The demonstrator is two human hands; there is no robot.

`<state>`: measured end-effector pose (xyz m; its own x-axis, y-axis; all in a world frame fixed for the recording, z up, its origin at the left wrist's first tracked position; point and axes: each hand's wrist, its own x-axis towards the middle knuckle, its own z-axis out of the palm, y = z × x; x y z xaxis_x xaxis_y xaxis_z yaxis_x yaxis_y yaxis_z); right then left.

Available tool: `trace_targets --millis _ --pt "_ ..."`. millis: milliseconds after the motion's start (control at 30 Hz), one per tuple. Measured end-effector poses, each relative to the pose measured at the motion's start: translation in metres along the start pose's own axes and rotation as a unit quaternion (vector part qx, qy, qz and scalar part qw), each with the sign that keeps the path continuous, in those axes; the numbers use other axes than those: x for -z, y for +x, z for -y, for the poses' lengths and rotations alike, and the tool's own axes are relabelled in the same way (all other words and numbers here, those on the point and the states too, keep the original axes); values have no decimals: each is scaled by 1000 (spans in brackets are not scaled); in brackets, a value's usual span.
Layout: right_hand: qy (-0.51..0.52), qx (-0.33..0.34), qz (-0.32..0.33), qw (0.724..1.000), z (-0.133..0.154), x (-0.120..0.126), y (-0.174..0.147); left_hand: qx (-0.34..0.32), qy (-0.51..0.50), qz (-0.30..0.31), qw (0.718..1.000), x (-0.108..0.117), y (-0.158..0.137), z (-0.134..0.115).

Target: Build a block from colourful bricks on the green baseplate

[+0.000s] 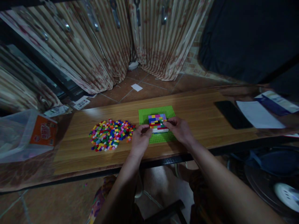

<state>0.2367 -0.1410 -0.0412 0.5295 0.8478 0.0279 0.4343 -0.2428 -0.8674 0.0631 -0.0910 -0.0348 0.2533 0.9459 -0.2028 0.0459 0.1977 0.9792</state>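
A low block of multicoloured toy bricks (158, 120) sits on a green studded baseplate (144, 115). Its upper face is a patchwork of purple, blue, yellow, red and black, with white along the near side. My left hand (141, 139) is at the block's left edge, fingers curled and thumb against the near corner. From the right, my right hand (178, 128) has its thumb and forefinger closed on the block's right edge; any small brick between them is hidden. Left of my left hand spreads a pile of loose toy bricks (109, 134).
The wooden tabletop (198, 109) carries a dark flat tablet-like thing (234, 114) and a white paper sheet (259, 114) at right. A clear plastic bin (21, 133) with an orange label stands at left. Beyond hang striped curtains (98, 53). A blue seat-like thing (275, 160) is lower right.
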Motion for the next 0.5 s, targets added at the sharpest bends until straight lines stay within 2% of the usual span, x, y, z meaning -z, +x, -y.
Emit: trace_targets --millis 267,333,433,500 --pt "13 -6 10 1000 4 2 -1 -1 -1 2 1000 4 -2 -8" --pt "41 -23 1 999 7 6 -1 -17 6 -6 1000 13 -1 -14" --pt "88 -55 -47 994 9 13 -1 -41 19 -35 998 37 4 -22" --pt "97 -41 -71 992 11 16 -1 -50 44 -55 996 58 10 -26"
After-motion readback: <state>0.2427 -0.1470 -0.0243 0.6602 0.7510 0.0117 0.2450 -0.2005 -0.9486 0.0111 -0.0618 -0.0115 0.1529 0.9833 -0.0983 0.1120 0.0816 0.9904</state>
